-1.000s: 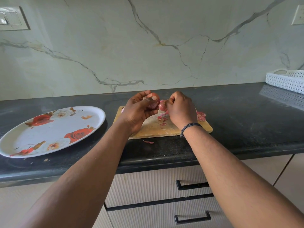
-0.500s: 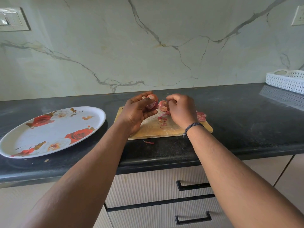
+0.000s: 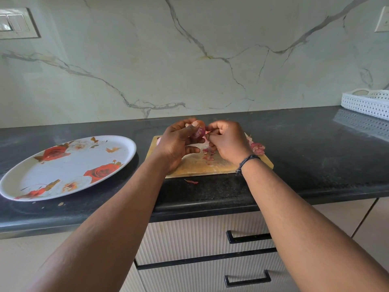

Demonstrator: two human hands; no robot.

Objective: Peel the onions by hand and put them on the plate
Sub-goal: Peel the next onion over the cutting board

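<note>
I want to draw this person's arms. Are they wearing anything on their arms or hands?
Both forearms are bare, no sleeves or gloves showing. The left hand wears nothing. By the right hand, a thin dark braided band circles the wrist. No rings visible.

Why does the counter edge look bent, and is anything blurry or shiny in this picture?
Head view: the wide-angle lens bows the countertop edge and stretches the forearms; soft, even light, no hard shadows; the dark stone mirrors the white basket; the onion between the left hand and right hand is slightly soft; the plate is sharp.
</note>
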